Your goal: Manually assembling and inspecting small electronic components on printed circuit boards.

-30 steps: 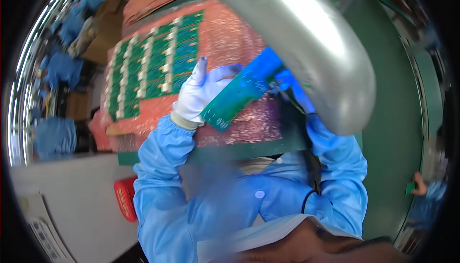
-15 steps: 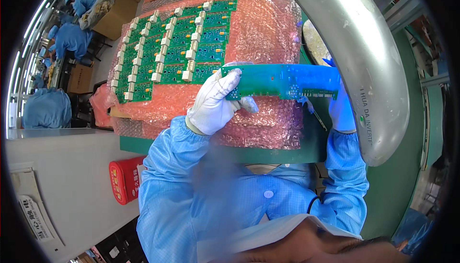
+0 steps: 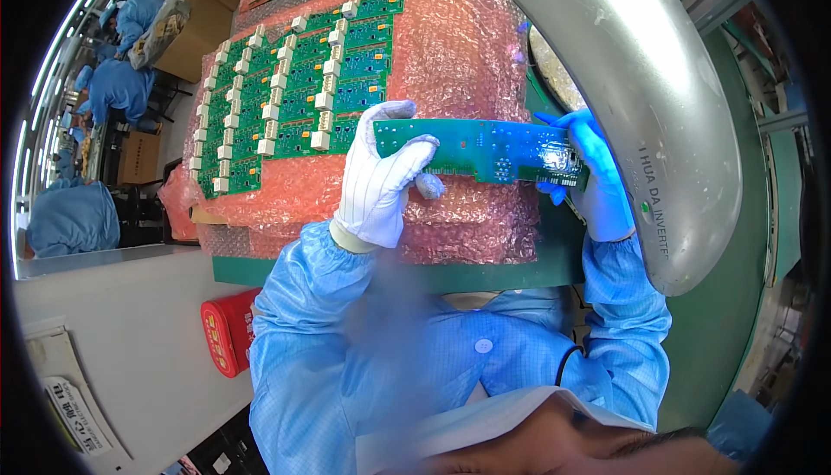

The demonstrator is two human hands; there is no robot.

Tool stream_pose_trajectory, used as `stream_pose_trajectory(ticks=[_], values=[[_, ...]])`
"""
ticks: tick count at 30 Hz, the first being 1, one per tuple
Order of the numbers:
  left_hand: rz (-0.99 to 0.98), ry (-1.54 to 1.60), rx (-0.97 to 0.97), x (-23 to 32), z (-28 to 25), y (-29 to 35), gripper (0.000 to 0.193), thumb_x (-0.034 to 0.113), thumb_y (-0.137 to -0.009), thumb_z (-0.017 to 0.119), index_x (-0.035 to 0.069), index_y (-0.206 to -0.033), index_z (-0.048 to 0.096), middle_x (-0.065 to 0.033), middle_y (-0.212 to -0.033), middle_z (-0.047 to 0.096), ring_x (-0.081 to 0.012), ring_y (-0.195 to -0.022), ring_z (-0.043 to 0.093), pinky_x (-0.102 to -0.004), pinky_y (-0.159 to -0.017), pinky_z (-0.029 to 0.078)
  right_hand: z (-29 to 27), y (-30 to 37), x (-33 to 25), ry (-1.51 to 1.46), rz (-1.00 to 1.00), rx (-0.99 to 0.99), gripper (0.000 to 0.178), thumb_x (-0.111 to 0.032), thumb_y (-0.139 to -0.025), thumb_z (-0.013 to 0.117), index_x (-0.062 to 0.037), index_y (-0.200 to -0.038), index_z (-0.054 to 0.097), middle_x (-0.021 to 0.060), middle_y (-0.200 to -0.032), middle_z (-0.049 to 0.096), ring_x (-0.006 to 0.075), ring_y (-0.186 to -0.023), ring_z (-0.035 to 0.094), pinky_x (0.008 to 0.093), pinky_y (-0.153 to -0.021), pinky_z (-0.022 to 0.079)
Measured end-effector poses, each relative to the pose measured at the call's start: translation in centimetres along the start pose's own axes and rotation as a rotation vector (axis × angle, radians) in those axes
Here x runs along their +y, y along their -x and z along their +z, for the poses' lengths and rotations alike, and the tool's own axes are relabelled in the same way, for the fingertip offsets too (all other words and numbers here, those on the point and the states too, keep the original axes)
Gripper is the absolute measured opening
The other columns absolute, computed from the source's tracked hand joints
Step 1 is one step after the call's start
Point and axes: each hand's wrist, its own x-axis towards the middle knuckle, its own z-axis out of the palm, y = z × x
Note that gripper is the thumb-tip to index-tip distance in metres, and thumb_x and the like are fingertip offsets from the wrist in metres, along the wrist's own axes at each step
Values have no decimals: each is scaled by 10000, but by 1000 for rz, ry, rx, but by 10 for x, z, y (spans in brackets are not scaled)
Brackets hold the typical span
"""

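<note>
A long green circuit board (image 3: pixel 472 148) is held level above pink bubble wrap (image 3: pixel 459 51), a row of solder pins along its near edge. My left hand (image 3: pixel 376 176), in a white glove, grips the board's left end between thumb and fingers. At the right end, my right hand (image 3: pixel 602 185) pinches it, gloved too and tinted blue by light beside the lamp. Farther back and left, rows of green circuit boards (image 3: pixel 359 64) with white connectors lie side by side on the wrap.
A large silver lamp housing (image 3: pixel 623 85) hangs close by my right hand. Partly behind it sits a round pale dish (image 3: pixel 554 68). The green table mat (image 3: pixel 389 276) shows at the near edge. Left of it are a red box (image 3: pixel 229 332) and a grey-white surface (image 3: pixel 147 310). People in blue work beyond.
The board has shifted slightly left, and its right end has come out from behind the lamp housing. More of my right hand shows now. The whole view has shifted a little.
</note>
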Motion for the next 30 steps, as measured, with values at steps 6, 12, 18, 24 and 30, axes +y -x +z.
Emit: stream_pose_trajectory(ticks=[6,12,18,24,30], values=[[586,-821,234,-3,13,7,457,40,-834,708,12,-1224,471,-112,-966,634,-163,-686,653,-298,-608,543,-22,-8,30,-147,-137,-145,165,-188,-920,635,-43,-995,613,119,-895,682,188,-681,653,294,-503,490],[948,-876,310,-21,15,-8,376,5,-815,740,34,-1127,532,-117,-1006,619,-143,-673,644,-279,-585,547,21,15,16,873,-686,107,44,-47,-893,646,-7,-914,645,53,-767,615,133,-659,596,280,-621,461],[1286,-1214,448,-3,4,-19,332,26,-749,785,67,-1028,610,-95,-942,670,-238,-761,657,-324,-637,538,16,18,29,708,-778,58,86,-87,-916,628,-7,-886,636,52,-768,607,103,-672,566,256,-593,439],[-41,-518,141,44,3,-3,429,165,-813,732,32,-1158,513,-86,-875,637,-99,-573,590,-243,-457,442,-2,13,23,375,-237,103,277,-289,-951,576,-60,-1105,601,69,-930,628,114,-708,593,252,-521,452],[-50,-916,-265,24,7,1,521,322,-776,762,103,-1213,583,-172,-971,652,-256,-905,651,-358,-795,517,16,13,0,-61,59,104,516,-444,-951,551,-50,-1285,548,90,-1017,665,129,-628,590,253,-423,377]])
